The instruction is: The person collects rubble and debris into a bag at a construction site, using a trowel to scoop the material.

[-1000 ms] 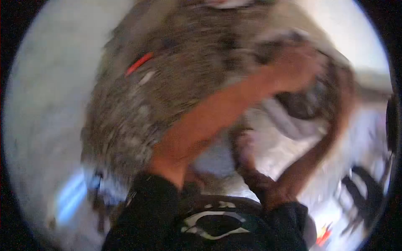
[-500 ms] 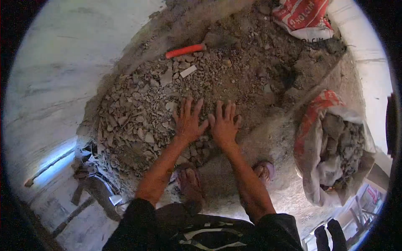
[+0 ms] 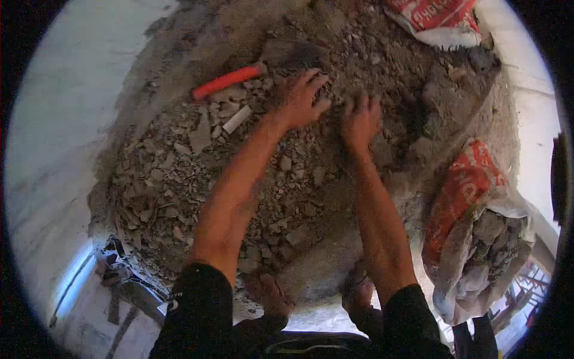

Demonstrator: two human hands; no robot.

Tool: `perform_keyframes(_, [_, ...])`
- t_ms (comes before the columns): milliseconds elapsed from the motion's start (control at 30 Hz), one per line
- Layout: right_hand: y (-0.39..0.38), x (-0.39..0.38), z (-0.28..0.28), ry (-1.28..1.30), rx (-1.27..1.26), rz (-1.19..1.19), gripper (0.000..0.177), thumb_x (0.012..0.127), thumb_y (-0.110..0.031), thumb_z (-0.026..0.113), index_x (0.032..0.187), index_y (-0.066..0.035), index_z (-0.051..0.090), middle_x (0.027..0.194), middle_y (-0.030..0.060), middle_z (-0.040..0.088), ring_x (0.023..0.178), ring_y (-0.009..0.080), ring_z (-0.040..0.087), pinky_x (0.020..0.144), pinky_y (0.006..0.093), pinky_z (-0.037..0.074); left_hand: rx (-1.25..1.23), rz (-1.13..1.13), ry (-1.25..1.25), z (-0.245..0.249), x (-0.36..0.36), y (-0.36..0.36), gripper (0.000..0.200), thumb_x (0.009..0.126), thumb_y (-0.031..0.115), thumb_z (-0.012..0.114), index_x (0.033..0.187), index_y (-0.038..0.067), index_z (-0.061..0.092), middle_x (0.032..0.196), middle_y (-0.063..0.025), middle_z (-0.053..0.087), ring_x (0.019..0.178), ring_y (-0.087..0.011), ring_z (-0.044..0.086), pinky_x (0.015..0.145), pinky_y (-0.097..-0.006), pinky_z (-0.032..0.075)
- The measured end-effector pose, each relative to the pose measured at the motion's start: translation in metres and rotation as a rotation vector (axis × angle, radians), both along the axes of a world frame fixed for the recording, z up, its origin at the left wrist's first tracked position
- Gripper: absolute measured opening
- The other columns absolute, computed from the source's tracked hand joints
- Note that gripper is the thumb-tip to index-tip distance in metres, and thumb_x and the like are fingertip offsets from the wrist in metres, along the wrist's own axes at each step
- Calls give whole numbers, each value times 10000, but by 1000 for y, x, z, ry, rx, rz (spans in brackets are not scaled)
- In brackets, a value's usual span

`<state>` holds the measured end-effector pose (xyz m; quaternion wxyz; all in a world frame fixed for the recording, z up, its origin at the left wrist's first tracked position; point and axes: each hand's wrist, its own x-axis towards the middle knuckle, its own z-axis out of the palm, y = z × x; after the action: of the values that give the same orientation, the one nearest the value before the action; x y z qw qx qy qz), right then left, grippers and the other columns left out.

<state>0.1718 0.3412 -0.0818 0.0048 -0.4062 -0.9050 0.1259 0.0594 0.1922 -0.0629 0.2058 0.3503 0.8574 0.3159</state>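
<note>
My left hand (image 3: 303, 102) rests on the upper part of the rubble pile (image 3: 284, 197), its fingers spread over dark crumbly debris and no object seen in it. To its right, my right hand (image 3: 362, 121) touches the same loose dirt, fingers apart and slightly bent, with their tips partly sunk or blurred. The orange-handled tool (image 3: 228, 82) lies left of my left hand, its far end near a dusty, flat dark piece. Just below that tool is a short whitish strip (image 3: 237, 119) among broken stones.
An open red and white sack (image 3: 460, 203) full of rubble stands at the right. Another red and white sack (image 3: 439, 21) lies at the top right. Pale walls (image 3: 54, 149) border the pile on both sides. My feet are at its near edge.
Both hands have moved forward, farther up the pile, and my arms are more stretched out. The view has shifted, so the orange-handled tool and white strip appear farther left.
</note>
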Motion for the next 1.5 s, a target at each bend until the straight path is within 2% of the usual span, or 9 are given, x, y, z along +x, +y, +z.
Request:
perform_keyframes(100, [-25, 11, 7, 270, 55, 329, 464, 890, -238, 599, 1316, -102, 477, 1366, 219, 420, 1207, 400, 444, 958, 569, 355, -125, 61, 222, -16, 16, 13, 453, 917, 338, 530, 1311, 118, 485, 1395, -127, 404, 1289, -349, 365, 1060, -600, 246])
perform_keyframes(200, [-36, 11, 38, 258, -538, 361, 444, 849, -162, 621, 1272, -82, 512, 1299, 231, 468, 1147, 415, 477, 960, 525, 380, -193, -74, 221, -6, 38, -19, 413, 862, 275, 591, 1242, 117, 553, 1310, -116, 489, 1224, -324, 420, 996, -556, 309])
perform_keyframes(333, [-16, 0, 19, 313, -173, 257, 481, 846, -165, 612, 1306, -101, 486, 1334, 205, 453, 1180, 397, 462, 953, 558, 371, -471, -181, -38, 48, 22, -23, 403, 871, 239, 577, 1257, 128, 547, 1347, -103, 470, 1245, -309, 413, 1003, -535, 304])
perform_keyframes(500, [15, -13, -5, 161, 148, 388, 502, 864, -215, 584, 1345, -139, 462, 1361, 184, 441, 1214, 394, 444, 954, 573, 362, -148, -178, 578, -7, -9, 60, 395, 912, 251, 523, 1285, 120, 526, 1375, -84, 475, 1285, -289, 394, 1030, -532, 282])
perform_keyframes(600, [12, 8, 14, 176, -19, 380, 480, 888, -243, 546, 1350, -141, 465, 1367, 162, 446, 1238, 373, 437, 959, 588, 356, -187, -102, 575, -11, -12, 77, 405, 925, 281, 510, 1288, 101, 529, 1361, -92, 489, 1280, -293, 397, 1040, -538, 275])
perform_keyframes(667, [23, 13, 40, 20, -827, 234, 392, 959, -250, 483, 1318, -93, 505, 1382, 181, 452, 1277, 357, 426, 1054, 557, 289, -507, -302, 351, 22, -12, 74, 405, 937, 300, 496, 1296, 115, 525, 1343, -99, 495, 1285, -300, 387, 1042, -547, 272])
perform_keyframes(700, [21, 12, 46, 37, -838, 227, 392, 959, -250, 483, 1318, -93, 505, 1382, 181, 452, 1277, 357, 426, 1054, 557, 289, -519, -314, 363, 32, -6, 65, 405, 937, 300, 496, 1296, 115, 525, 1343, -99, 495, 1285, -300, 387, 1042, -547, 272])
perform_keyframes(867, [-2, 8, 33, 167, -312, 348, 406, 887, -160, 540, 1285, -78, 526, 1299, 195, 505, 1204, 376, 468, 1028, 535, 295, -218, -289, 345, 15, -14, 27, 347, 933, 289, 492, 1230, 127, 567, 1250, -109, 539, 1219, -310, 438, 1015, -563, 297])
perform_keyframes(1500, [-116, 51, 69, 351, -553, 160, 275, 914, -227, 472, 1008, -7, 609, 995, 205, 602, 951, 395, 556, 863, 500, 396, 122, -157, 117, 44, 68, -75, 277, 891, 211, 505, 1023, -6, 616, 1042, -170, 601, 1044, -353, 519, 953, -483, 382])
